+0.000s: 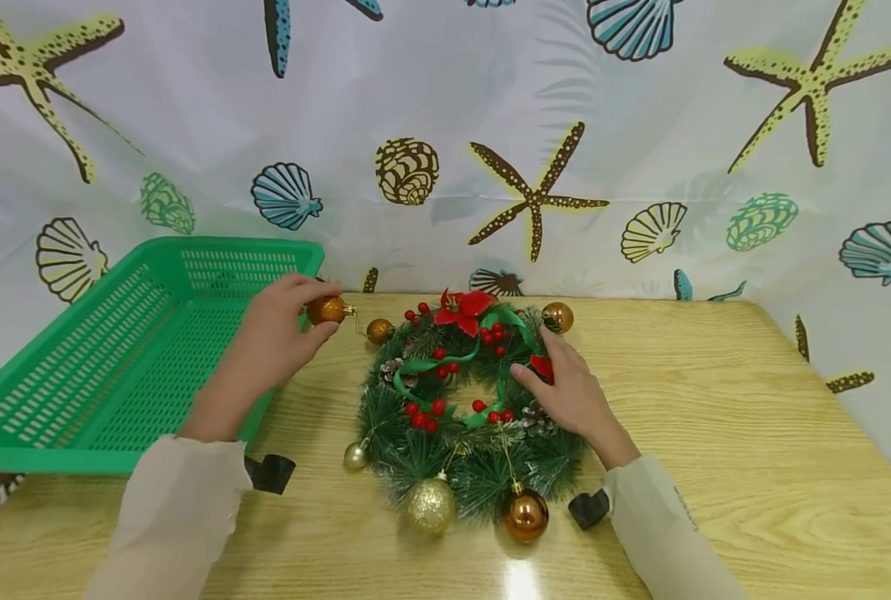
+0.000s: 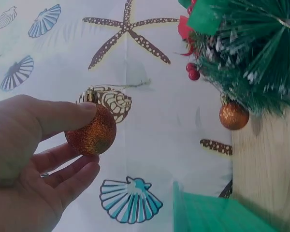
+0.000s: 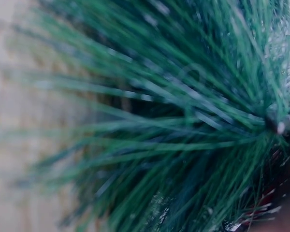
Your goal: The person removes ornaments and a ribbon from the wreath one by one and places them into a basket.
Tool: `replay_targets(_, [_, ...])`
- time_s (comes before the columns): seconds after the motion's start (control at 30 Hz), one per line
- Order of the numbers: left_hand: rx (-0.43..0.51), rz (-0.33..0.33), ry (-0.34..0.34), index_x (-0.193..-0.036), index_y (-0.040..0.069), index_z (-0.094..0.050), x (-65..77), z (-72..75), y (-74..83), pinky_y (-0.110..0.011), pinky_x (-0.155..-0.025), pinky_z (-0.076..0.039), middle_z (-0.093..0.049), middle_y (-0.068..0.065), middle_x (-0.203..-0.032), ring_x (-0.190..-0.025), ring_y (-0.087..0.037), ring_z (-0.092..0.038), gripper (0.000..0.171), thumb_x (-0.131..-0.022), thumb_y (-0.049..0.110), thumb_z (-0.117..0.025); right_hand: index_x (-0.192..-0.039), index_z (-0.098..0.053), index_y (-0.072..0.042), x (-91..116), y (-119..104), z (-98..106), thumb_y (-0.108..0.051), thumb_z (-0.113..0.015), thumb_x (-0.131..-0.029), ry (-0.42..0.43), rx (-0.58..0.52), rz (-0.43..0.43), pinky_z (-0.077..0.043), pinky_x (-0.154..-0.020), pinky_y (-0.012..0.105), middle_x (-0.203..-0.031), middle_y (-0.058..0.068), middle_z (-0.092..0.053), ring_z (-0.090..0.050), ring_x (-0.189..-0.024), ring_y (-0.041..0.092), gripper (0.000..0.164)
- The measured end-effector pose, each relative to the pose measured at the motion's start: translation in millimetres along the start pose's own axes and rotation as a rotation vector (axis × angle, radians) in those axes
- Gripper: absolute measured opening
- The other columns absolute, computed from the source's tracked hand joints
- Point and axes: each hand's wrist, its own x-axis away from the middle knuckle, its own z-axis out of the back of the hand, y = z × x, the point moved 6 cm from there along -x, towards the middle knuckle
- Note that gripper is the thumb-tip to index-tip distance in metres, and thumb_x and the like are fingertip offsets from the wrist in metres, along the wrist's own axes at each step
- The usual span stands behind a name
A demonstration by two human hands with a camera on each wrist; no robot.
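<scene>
Between the thumb and fingers of my left hand (image 1: 283,321) is a glittery copper-orange Christmas ball (image 2: 93,129), its gold cap and thin string hanging free. That hand is above the right rim of a green basket, left of a Christmas wreath (image 1: 407,462). The wreath lies on the table with red berries, pinecones, a green ribbon and a red poinsettia (image 1: 463,311). My right hand (image 1: 573,392) rests on its right side, fingers extended and thumb spread, beside another red flower (image 1: 542,367). Green needles fill the right wrist view, partly blurred.
A green plastic basket (image 1: 62,458) stands at the left. Around the wreath hang several balls: a glittery orange one (image 1: 380,331), a shiny copper one (image 1: 526,515), a gold glitter one (image 1: 431,505), a small gold one (image 1: 356,456). A shell-print cloth (image 1: 445,100) hangs behind.
</scene>
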Motion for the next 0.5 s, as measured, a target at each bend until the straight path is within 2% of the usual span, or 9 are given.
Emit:
replay_targets(0.27, [-0.039, 0.05, -0.028, -0.125, -0.003, -0.058, 6.7, 13.5, -25.3, -0.054, -0.08, -0.047, -0.053, -0.026, -0.124, -0.103, -0.043, -0.054, 0.038, -0.088, 0.003, -0.065, -0.154, -0.014, -0.012, 0, 0, -1, -0.052, -0.047, -0.095, -0.001, 0.003, -0.002, -0.026, -0.108, 0.063, -0.157, 0.018, -0.019, -0.021, -0.143, 0.041, 0.079])
replay_targets(0.5, [-0.046, 0.07, 0.001, -0.126, -0.003, -0.057, 11.9, 30.6, -46.7, -0.054, -0.073, -0.049, -0.054, -0.026, -0.12, -0.099, -0.043, -0.055, 0.039, -0.089, 0.004, -0.065, -0.154, -0.014, -0.012, 0, 1, -1, -0.053, -0.047, -0.095, 0.002, 0.0, 0.002, -0.025, -0.109, 0.063, -0.157, 0.018, -0.019, -0.021, -0.143, 0.041, 0.079])
